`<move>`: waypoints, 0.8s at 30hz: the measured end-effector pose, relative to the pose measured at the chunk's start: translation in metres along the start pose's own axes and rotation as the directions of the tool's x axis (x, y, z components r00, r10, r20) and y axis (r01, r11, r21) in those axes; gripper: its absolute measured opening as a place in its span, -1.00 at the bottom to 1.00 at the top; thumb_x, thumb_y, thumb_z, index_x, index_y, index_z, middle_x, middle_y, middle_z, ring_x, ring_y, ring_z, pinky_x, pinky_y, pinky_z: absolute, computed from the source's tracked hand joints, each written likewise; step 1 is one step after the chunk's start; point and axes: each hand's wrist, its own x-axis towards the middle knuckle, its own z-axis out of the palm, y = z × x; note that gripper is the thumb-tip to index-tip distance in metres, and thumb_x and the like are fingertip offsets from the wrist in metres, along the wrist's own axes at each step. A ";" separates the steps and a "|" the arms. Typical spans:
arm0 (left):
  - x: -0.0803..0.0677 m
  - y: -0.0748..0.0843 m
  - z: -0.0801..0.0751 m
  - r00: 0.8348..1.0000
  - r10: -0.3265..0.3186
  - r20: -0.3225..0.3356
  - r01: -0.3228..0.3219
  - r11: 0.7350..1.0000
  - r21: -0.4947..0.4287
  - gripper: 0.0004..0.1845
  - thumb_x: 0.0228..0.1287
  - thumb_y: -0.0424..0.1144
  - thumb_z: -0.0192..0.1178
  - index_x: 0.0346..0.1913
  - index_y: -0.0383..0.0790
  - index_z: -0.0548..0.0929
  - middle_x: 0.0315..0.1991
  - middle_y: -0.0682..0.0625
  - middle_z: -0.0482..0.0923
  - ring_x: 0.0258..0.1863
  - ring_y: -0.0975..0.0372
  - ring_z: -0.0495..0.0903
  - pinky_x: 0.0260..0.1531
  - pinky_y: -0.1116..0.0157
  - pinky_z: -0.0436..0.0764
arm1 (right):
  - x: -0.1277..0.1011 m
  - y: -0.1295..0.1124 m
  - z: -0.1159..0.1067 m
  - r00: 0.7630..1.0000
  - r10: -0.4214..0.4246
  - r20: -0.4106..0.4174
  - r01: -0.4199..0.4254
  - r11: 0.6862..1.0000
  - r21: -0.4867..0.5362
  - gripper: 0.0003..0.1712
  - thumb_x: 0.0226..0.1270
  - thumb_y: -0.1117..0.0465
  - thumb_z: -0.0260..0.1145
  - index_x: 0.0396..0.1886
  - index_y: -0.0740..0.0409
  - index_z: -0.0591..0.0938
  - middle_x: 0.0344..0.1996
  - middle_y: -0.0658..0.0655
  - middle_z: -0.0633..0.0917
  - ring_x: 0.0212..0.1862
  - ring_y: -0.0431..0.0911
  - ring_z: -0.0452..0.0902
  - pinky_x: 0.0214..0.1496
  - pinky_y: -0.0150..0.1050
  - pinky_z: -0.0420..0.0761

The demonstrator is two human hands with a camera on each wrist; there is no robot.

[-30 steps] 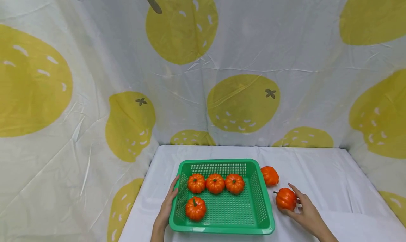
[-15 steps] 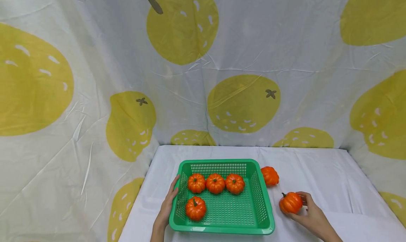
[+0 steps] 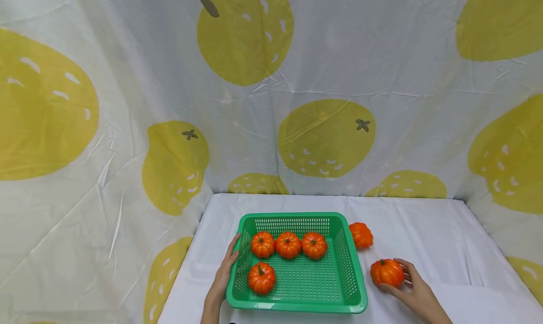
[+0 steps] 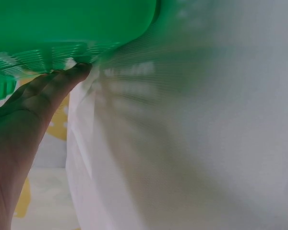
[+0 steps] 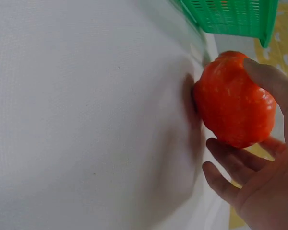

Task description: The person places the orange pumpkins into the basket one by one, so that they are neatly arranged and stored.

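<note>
At the lower right, the right hand (image 3: 413, 292) pinches a pumpkin (image 3: 386, 273) between thumb and fingers; the left hand (image 3: 223, 276), fingers straight, touches the green basket (image 3: 297, 308). This seems the grasping step; next probably calls for a steady lift.

Person, slim build in both hands. Left grip (image 3: 222, 274), toward the worktop's (image 3: 466, 244) left edge: bare, long fingers (image 4: 62, 88) tapering to narrow tips, slender wrist, the short stretch of forearm (image 3: 210, 312) in view also bare. Right grip (image 3: 412, 292), on the side of the worktop's right edge: bare too, rounded fingertips (image 5: 211, 170), thumb (image 5: 273, 81) thicker than the fingers, smooth palm (image 5: 266, 196), uncovered wrist. Nails too small or shadowed to make out from here.
</note>
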 end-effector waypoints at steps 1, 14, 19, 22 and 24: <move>0.000 0.000 0.000 1.000 -0.001 -0.002 0.001 1.000 0.003 -0.43 0.69 0.11 -0.26 0.66 0.32 0.05 0.73 0.01 -0.21 0.70 -0.09 -0.30 0.55 -0.36 -0.33 | 0.000 0.001 -0.001 1.000 0.022 0.010 -0.022 1.000 0.004 0.19 0.25 -0.23 0.50 0.54 0.32 0.08 0.41 0.58 0.31 0.31 0.52 0.40 0.26 0.32 0.57; 0.002 0.002 -0.002 1.000 0.009 -0.008 -0.009 1.000 0.018 -0.43 0.68 0.12 -0.26 0.65 0.33 0.06 0.73 0.01 -0.19 0.70 -0.12 -0.28 0.54 -0.38 -0.30 | 0.003 0.008 0.007 0.993 0.110 0.042 -0.112 0.992 0.064 0.35 0.13 -0.24 0.58 0.52 0.42 -0.02 0.45 0.59 0.19 0.39 0.51 0.24 0.40 0.42 0.37; 0.000 0.000 -0.001 1.000 0.006 -0.007 -0.006 1.000 0.017 -0.44 0.69 0.11 -0.27 0.65 0.33 0.07 0.72 0.01 -0.18 0.70 -0.11 -0.27 0.54 -0.39 -0.28 | -0.005 0.013 0.005 0.992 0.120 0.032 -0.120 0.993 0.002 0.37 0.08 -0.25 0.61 0.48 0.47 0.01 0.42 0.63 0.20 0.37 0.55 0.22 0.38 0.44 0.36; -0.001 0.000 0.000 1.000 0.008 -0.009 -0.008 1.000 0.014 -0.44 0.69 0.11 -0.26 0.65 0.32 0.07 0.72 0.01 -0.18 0.70 -0.10 -0.27 0.54 -0.38 -0.29 | -0.010 0.018 0.001 0.994 0.109 0.025 -0.108 0.994 -0.018 0.36 0.08 -0.23 0.61 0.48 0.48 0.02 0.42 0.64 0.21 0.37 0.55 0.24 0.36 0.45 0.38; -0.002 0.001 0.000 1.000 0.003 -0.007 -0.003 1.000 0.012 -0.43 0.69 0.12 -0.25 0.65 0.32 0.07 0.72 0.01 -0.19 0.70 -0.10 -0.27 0.55 -0.37 -0.28 | -0.012 0.021 0.000 0.995 0.099 0.023 -0.099 0.995 -0.023 0.35 0.11 -0.22 0.60 0.49 0.50 0.02 0.42 0.63 0.22 0.37 0.53 0.26 0.35 0.44 0.39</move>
